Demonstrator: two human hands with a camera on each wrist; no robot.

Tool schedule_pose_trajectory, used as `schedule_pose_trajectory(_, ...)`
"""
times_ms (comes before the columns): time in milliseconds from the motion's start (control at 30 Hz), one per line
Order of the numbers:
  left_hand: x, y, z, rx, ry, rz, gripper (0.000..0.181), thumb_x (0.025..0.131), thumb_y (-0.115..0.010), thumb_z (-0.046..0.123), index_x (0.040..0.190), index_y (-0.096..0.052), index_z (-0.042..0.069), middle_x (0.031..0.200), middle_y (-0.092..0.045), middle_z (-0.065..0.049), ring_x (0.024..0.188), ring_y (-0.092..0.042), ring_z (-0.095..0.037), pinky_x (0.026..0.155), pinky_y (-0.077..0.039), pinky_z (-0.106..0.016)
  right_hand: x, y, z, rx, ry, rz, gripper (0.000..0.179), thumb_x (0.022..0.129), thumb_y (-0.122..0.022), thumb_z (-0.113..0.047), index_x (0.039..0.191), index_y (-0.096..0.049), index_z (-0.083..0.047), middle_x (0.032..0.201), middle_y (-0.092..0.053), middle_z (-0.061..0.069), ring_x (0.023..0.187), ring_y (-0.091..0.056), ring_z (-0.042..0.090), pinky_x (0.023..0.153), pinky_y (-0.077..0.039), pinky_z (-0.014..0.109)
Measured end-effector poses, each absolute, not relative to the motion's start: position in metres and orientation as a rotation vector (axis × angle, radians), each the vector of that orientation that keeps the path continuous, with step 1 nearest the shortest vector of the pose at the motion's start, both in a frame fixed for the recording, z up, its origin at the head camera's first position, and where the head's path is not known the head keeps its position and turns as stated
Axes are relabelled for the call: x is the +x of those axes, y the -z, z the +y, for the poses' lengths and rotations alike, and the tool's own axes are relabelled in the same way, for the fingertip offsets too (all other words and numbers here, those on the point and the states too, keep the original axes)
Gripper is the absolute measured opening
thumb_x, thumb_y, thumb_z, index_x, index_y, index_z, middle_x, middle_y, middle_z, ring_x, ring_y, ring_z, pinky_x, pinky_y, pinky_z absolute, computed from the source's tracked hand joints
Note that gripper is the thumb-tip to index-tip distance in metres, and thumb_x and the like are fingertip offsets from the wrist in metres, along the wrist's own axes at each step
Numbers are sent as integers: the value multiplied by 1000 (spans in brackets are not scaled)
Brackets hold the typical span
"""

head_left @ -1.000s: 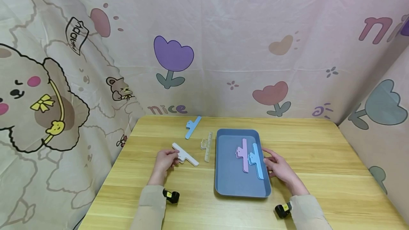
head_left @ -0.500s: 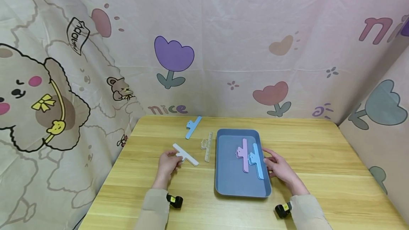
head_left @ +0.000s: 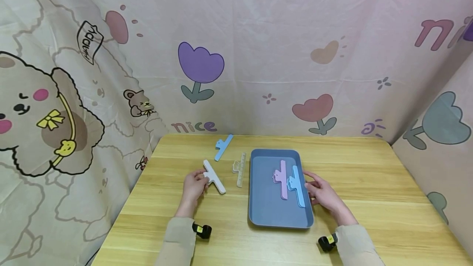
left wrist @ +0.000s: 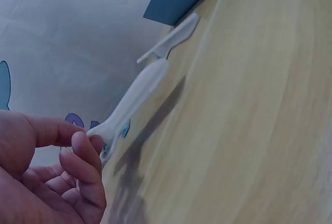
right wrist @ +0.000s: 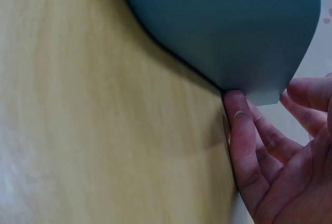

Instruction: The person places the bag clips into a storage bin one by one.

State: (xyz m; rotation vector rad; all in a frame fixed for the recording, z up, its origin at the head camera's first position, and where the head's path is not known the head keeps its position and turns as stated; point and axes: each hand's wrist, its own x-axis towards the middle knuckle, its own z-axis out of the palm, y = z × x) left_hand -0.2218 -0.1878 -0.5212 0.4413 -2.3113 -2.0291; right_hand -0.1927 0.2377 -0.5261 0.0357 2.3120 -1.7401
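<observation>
My left hand (head_left: 194, 186) pinches a white clip (head_left: 215, 179) by its grip part, between thumb and fingers. In the left wrist view the white clip (left wrist: 129, 99) is raised over the table and casts a shadow on it. My right hand (head_left: 324, 194) holds the right side of the blue-grey tray (head_left: 273, 218), fingers at its outer wall and rim. Inside the tray lie a pink clip (head_left: 283, 180) and a light blue clip (head_left: 297, 188), side by side. A clear clip (head_left: 241, 170) lies just left of the tray, and a blue clip (head_left: 223, 147) farther back.
The wooden table (head_left: 369, 184) carries everything. Behind it hangs a patterned curtain (head_left: 258, 52), which also runs along both sides. A black wrist camera (head_left: 202, 231) is strapped at the left sleeve and another wrist camera (head_left: 327, 243) at the right.
My left hand has shifted slightly right and taken a grip on the white clip, which has turned more upright in the head view. The right hand and tray have stayed put.
</observation>
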Motion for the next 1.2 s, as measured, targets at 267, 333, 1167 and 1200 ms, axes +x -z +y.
schedule_pose_trajectory(267, -219, 507, -177, 357, 2041, -2337, 42, 88, -61, -6, 130, -53, -13, 81, -62, -9, 59, -56, -14, 49, -43, -19, -192, 526, 238, 33, 1737, 2329, 52, 102, -49, -11, 152, -33, -9, 121, -57, 29, 82, -65, 28, 64, -57, 42)
schedule_pose_trajectory(333, -218, 503, -174, 328, 2042, -2346, 42, 89, -62, -6, 129, -54, -12, 80, -62, -9, 60, -56, -17, 49, -42, -19, -192, 527, 238, 26, 1739, 2325, 52, 103, -49, -11, 153, -33, -9, 122, -57, 29, 83, -65, 27, 65, -57, 42)
schedule_pose_trajectory(1167, -194, 470, -99, -61, 2215, -2438, 38, 84, -63, -9, 122, -57, -11, 73, -60, -5, 53, -53, -15, 45, -40, -18, -194, 521, 234, 93, 1748, 2338, 52, 101, -52, -8, 151, -37, -10, 122, -54, 28, 77, -64, 28, 63, -57, 42)
schedule_pose_trajectory(1200, -194, 470, -96, -78, 2214, -2443, 38, 84, -63, -9, 122, -57, -12, 72, -61, -5, 53, -53, -15, 44, -39, -18, -194, 522, 234, 96, 1759, 2332, 52, 101, -52, -8, 151, -38, -10, 121, -55, 28, 77, -64, 28, 63, -57, 42)
